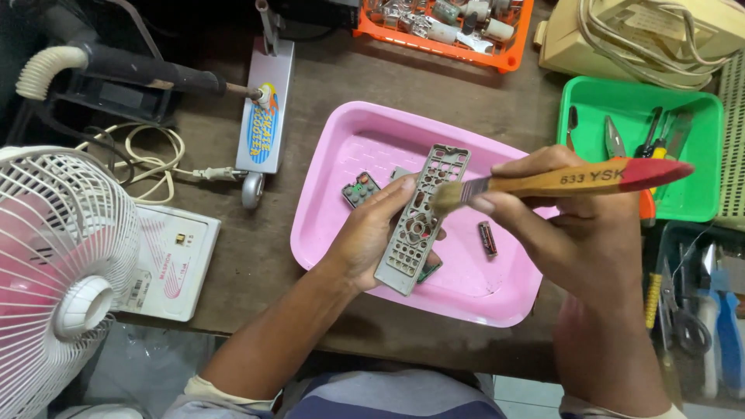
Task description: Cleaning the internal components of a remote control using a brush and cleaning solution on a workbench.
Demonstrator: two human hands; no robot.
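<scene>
My left hand (365,237) holds a grey remote-control front cover (423,217) with many button holes, tilted over a pink tray (341,155). My right hand (566,225) grips a paintbrush (559,180) with a wooden handle and red end; its bristles touch the cover's right edge. In the tray lie a small battery (487,238), a rubber keypad piece (360,188) with coloured buttons, and part of a circuit board (429,270) under the cover.
A white fan (62,271) stands at the left beside a white box (172,264). A soldering iron (140,71) and a toy scooter (265,109) lie behind. Green tray (590,93) with tools at right, orange basket (442,31) at the back, scissors (687,318) lower right.
</scene>
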